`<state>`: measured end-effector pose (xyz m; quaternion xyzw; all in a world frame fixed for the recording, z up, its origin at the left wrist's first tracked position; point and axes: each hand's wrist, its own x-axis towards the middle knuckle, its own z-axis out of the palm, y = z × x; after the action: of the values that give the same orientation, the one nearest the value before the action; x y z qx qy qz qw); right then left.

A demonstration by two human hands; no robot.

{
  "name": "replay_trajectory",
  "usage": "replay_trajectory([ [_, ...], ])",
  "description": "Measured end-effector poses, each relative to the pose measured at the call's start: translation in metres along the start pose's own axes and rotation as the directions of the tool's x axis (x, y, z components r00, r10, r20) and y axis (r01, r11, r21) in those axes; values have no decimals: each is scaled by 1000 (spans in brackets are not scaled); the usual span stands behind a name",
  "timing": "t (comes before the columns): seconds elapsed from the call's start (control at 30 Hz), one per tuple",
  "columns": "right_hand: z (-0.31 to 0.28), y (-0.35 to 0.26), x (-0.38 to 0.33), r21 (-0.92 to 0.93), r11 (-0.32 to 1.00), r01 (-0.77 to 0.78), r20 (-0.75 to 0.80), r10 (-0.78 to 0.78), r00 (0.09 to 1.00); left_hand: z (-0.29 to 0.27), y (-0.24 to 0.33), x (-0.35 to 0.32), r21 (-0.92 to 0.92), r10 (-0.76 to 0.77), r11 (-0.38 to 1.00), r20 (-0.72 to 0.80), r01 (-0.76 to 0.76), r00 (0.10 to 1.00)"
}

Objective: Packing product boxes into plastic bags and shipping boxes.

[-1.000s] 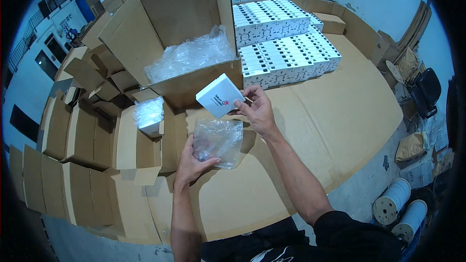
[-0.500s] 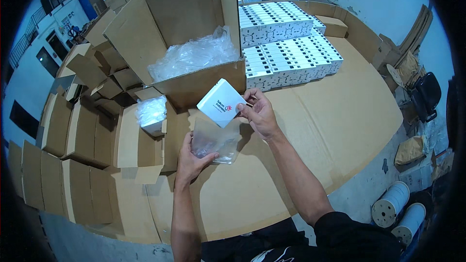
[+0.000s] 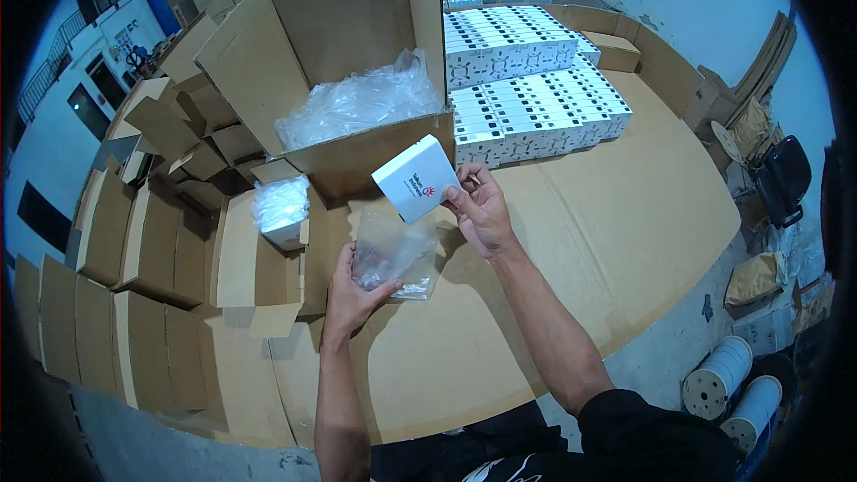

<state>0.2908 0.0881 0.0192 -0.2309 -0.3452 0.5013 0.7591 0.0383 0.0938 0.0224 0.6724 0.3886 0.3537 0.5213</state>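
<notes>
A flat white box (image 3: 412, 180) with small red and dark print is gripped at its right corner by my right hand (image 3: 483, 212), thumb on the face and fingers behind. It is tilted and held just above a clear plastic bag (image 3: 397, 254). My left hand (image 3: 355, 293) pinches that bag at its lower left side, thumb across the front. The bag hangs over the cardboard-covered table, and the box is apart from it. Left of my left hand, an open carton (image 3: 259, 272) contains a white box wrapped in clear plastic (image 3: 282, 211).
Beyond my hands stands a tall open carton (image 3: 357, 156) heaped with clear plastic bags (image 3: 366, 98). Stacked white boxes (image 3: 536, 112) fill the table's back right. Several open brown cartons (image 3: 165, 241) line the left. Cable reels (image 3: 717, 378) lie on the floor at right.
My right hand has lifted the white box slightly up and to the right, turning it so its side edge shows. The bag looks a little more collapsed in my left hand.
</notes>
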Motion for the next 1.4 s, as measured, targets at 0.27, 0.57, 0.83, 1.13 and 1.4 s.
replay_trajectory([
  [0.27, -4, 4, 1, -184, 982, -46, 10, 49, 999, 1, 7, 0, 6, -23, 1000, -33, 24, 999],
  [0.57, -3, 2, -1, -169, 980, -105, 43, 114, 993, 2, 6, -1, -5, -5, 1000, -50, 4, 999],
  [0.83, -1, 8, -2, -392, 911, -128, 94, 178, 980, 7, 1, 0, -28, -18, 999, -29, 17, 999],
  [1.13, 10, 0, -6, -535, 827, -174, 116, 276, 954, 17, -3, 3, -224, 28, 974, -33, -34, 999],
  [1.4, 19, 13, -12, -516, 842, -157, -23, 169, 985, 15, -26, 14, -464, -124, 886, -267, -14, 956],
])
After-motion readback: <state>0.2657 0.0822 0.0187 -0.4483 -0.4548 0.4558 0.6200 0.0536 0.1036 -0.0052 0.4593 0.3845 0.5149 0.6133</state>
